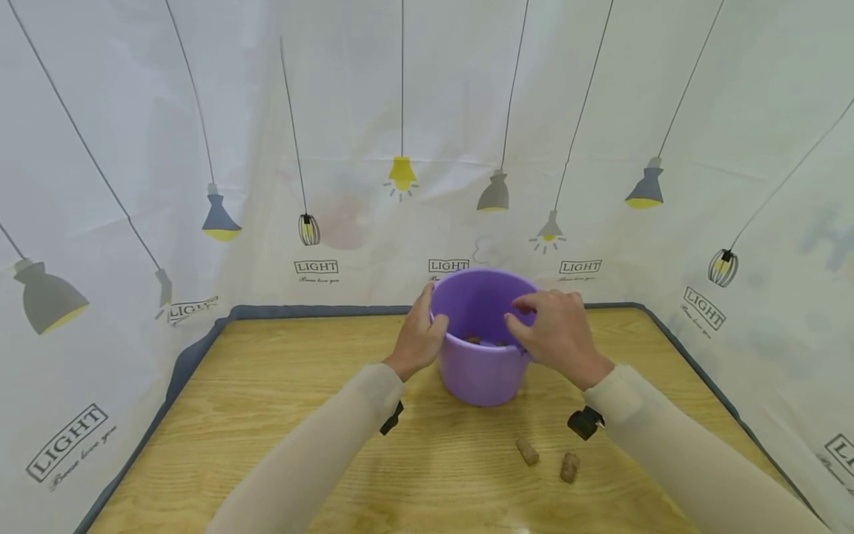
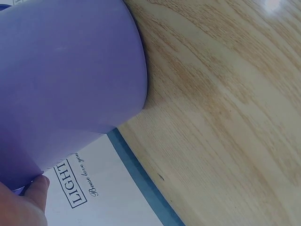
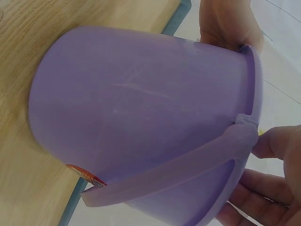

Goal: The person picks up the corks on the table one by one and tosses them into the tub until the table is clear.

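Note:
A purple plastic bucket (image 1: 483, 374) stands on the wooden table, its mouth tipped slightly toward me in the head view. My left hand (image 1: 420, 334) grips its left rim, the thumb lying near the edge. Over the right rim, my right hand (image 1: 560, 330) has its thumb and forefinger apart above the mouth, with nothing visible between them. Its fingers (image 3: 256, 195) are right at the rim in the right wrist view, beside the pivot of the lowered purple handle (image 3: 164, 174). Brown corks (image 1: 472, 340) show inside the bucket, partly hidden by the near wall.
Two loose corks, one to the left (image 1: 527, 451) and another to the right (image 1: 569, 467), lie on the table (image 1: 300, 415) in front of the bucket. A white cloth printed with lamps (image 1: 360, 133) surrounds the table's back and sides, edged by a dark blue border (image 1: 327, 311).

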Motion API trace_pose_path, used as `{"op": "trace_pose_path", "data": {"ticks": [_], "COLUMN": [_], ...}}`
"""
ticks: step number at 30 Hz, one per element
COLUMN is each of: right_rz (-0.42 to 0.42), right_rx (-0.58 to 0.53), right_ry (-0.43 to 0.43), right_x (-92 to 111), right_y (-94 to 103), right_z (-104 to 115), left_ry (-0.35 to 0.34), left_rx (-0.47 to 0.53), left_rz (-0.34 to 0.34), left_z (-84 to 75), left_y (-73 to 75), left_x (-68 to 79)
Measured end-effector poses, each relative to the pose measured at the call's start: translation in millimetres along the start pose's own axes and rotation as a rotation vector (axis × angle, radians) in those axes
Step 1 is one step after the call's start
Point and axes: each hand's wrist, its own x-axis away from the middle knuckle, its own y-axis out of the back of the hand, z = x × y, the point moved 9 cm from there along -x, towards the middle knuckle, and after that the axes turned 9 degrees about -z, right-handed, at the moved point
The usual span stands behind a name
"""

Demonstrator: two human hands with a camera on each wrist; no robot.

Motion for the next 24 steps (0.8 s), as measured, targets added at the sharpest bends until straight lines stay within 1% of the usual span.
{"op": "trace_pose_path", "data": {"ticks": [14, 24], "right_rz": [-0.065, -0.078], "right_rx": [-0.011, -0.012], "right_ry": [0.016, 0.011], "right_x": [6.1, 12.0], "right_y": [12.7, 19.0], "right_z": [-2.6, -6.0], "left_ry": [-0.003, -0.001], "left_rx": [0.016, 0.017], "left_rz": [0.003, 0.000], "left_z": [-2.6, -1.8], "left_y": [0.5, 0.8], "left_x": [-0.5, 0.0]}}
